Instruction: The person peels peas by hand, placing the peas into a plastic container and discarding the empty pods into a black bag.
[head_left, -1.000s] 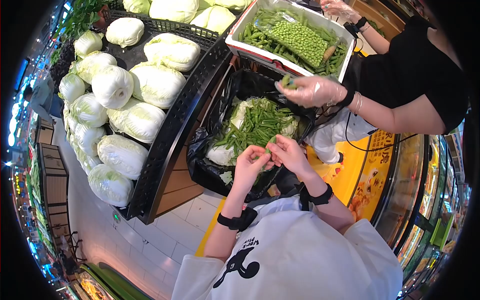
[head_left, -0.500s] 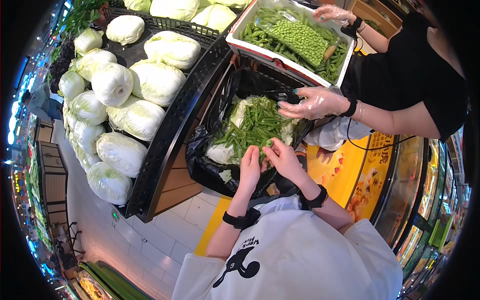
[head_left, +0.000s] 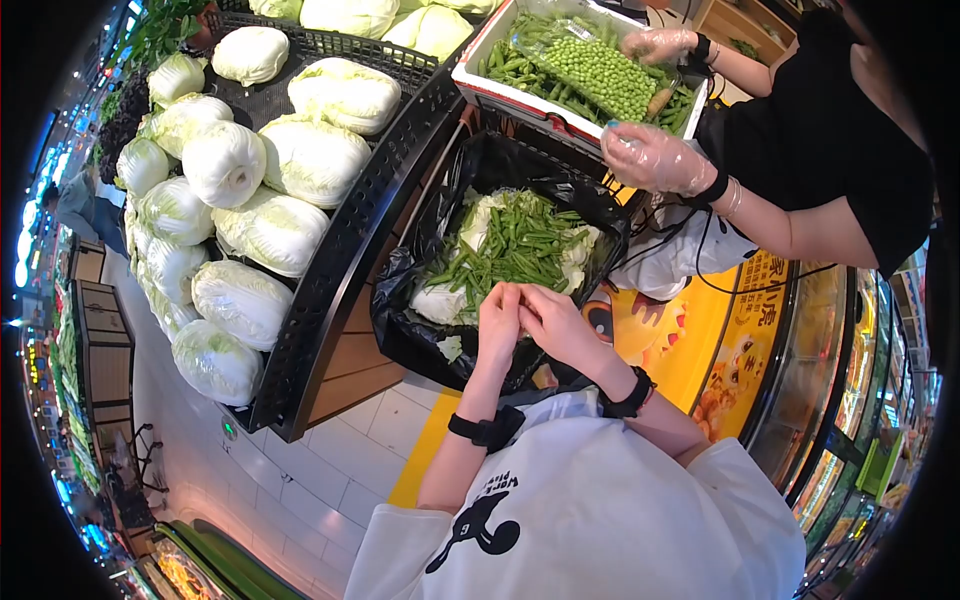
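My left hand point(head_left: 500, 325) and my right hand point(head_left: 556, 325) are closed, with their fingertips pressed together above the near side of a bin lined with a black bag point(head_left: 395, 300). What they pinch, if anything, is hidden behind the fingers. Just beyond them in the bin lies a pile of green pea pods point(head_left: 515, 240) on pale cabbage leaves point(head_left: 440, 303). Behind the bin stands a white box point(head_left: 540, 108) of pea pods, with a clear bag of shelled peas point(head_left: 590, 75) lying on top.
A co-worker's two gloved hands point(head_left: 655, 160) are at the white box's right side; loose cables hang below. Left of the bin, a black-edged display rack point(head_left: 340, 240) carries several napa cabbages point(head_left: 315, 160). A yellow printed panel point(head_left: 660, 330) stands to the right.
My hands have come together; the green pod seen at my fingertips earlier is now out of sight. The co-worker's nearer hand has drawn back from the bin, up and right, and its fingers have curled.
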